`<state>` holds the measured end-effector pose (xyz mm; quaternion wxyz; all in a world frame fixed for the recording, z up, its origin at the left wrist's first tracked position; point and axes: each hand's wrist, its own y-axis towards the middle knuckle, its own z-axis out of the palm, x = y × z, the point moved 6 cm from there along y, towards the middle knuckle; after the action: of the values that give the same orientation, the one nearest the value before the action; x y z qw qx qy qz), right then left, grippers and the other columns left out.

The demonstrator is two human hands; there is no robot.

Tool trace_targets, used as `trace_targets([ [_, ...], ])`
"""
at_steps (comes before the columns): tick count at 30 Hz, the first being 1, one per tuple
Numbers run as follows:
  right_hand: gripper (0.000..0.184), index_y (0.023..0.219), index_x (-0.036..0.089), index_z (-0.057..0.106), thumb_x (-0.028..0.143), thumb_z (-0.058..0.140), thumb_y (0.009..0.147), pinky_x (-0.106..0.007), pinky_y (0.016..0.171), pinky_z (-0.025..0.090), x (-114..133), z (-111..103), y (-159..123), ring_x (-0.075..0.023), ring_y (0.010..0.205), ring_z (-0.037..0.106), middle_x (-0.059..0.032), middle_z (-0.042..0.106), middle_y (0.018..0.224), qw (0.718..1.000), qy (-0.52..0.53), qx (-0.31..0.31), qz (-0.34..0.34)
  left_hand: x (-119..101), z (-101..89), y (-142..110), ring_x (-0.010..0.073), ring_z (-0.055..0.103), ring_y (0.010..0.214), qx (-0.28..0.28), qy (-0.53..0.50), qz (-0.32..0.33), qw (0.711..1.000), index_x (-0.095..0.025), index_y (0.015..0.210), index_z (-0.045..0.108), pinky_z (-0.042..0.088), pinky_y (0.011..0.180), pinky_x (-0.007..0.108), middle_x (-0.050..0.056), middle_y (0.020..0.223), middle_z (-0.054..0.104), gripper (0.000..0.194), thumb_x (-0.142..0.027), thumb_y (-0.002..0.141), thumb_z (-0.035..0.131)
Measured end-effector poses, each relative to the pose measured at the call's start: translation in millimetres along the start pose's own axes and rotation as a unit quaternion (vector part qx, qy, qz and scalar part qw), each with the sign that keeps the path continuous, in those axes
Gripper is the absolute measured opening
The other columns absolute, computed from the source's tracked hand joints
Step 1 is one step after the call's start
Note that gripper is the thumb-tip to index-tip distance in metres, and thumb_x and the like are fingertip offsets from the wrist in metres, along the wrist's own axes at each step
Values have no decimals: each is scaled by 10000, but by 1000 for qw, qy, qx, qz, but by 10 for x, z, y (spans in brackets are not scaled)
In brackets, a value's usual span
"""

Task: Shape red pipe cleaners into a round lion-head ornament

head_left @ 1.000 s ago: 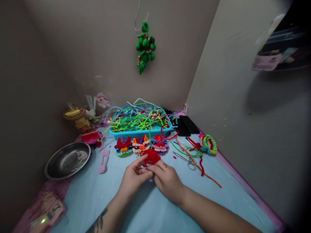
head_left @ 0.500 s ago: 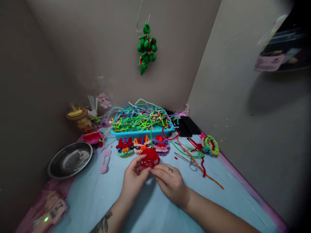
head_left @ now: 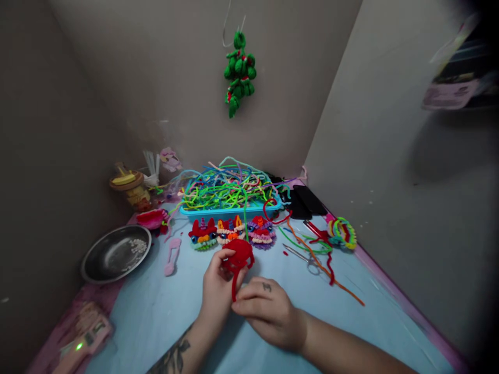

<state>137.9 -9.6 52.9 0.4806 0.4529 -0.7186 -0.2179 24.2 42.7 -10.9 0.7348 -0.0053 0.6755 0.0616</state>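
one rounded red fuzzy piece (head_left: 240, 250) held in left hand (head_left: 215, 285), grip curled about it; right hand (head_left: 268, 314), grip pinched on thin red strand (head_left: 234, 284), above pale-blue tabletop (head_left: 335, 324).

The left forearm (head_left: 187, 340), bare and bearing a dark tattoo (head_left: 177, 356), rises from the bottom edge, left of centre, and slants up to the right. The left hand (head_left: 217, 283) stands near the frame's centre, fingers curled in a grip, as I observe it. The right forearm (head_left: 346, 340), also bare, enters at lower right. The right hand (head_left: 271, 314) lies lower, knuckles up, fingers bent leftward, thumb and forefinger pinched beside the left palm.
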Motion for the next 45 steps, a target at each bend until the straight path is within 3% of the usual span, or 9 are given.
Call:
trace_targets([
  [4,205,996,220,619,291,471,873,-289,667,482,-65,-92,-6,-151,695,589,-64,662,786,993,107,-1,46,-39,-6,6,175,631,813,7,19,7,1000,-193,958,507,501,736,289,48,952,627,353,-202,660,696],
  [6,361,1011,208,615,468,395,890,-288,612,479,-214,-148,-67,-157,658,583,-70,660,776,981,150,-24,119,-72,-5,2,183,633,830,17,27,13,999,-195,965,514,499,750,299,54,961,632,317,-214,689,669],
  [8,384,1013,201,605,466,348,910,-260,554,461,-385,-213,-144,-143,617,569,-54,639,730,967,141,-79,195,-95,-4,-7,191,631,850,28,40,23,999,-193,968,520,497,759,308,64,972,631,292,-217,707,648],
  [10,232,944,205,618,348,441,898,-249,569,453,-490,-248,-191,-137,644,567,-39,615,728,962,63,-117,237,-100,-7,-20,202,625,878,35,57,37,997,-189,971,525,495,771,318,77,992,624,287,-209,708,641],
  [12,114,899,208,623,242,526,852,-256,620,458,-511,-214,-178,-145,712,568,-41,600,774,966,-9,-109,234,-90,-2,-34,212,616,909,43,74,47,995,-186,986,530,490,789,326,88,1019,615,302,-197,705,639],
  [18,128,880,207,597,134,498,844,-278,714,451,-514,-107,-135,-155,800,549,-41,563,816,970,-72,-74,219,-65,66,-31,212,621,884,69,38,24,997,-181,985,528,482,804,340,92,1003,624,360,-190,658,677],
  [28,115,819,191,537,124,448,849,-284,747,426,-659,-206,-203,-164,860,516,-46,516,878,957,-69,-107,260,-29,31,10,229,587,971,104,-104,-49,988,-167,936,638,448,851,318,72,974,656,366,-88,580,611],
  [33,104,808,196,549,129,476,841,-269,728,427,-679,-189,-208,-156,833,529,-36,548,856,951,-45,-118,282,69,-46,30,189,610,829,55,-70,-83,993,-150,883,671,462,772,291,68,868,682,203,-218,700,615],
  [45,85,751,191,560,133,515,792,-264,678,430,-744,-195,-207,-155,780,528,-31,546,827,934,-20,-149,323,69,-19,43,136,596,652,24,-14,-98,995,-143,743,654,470,638,239,23,707,669,242,-264,570,771],
])
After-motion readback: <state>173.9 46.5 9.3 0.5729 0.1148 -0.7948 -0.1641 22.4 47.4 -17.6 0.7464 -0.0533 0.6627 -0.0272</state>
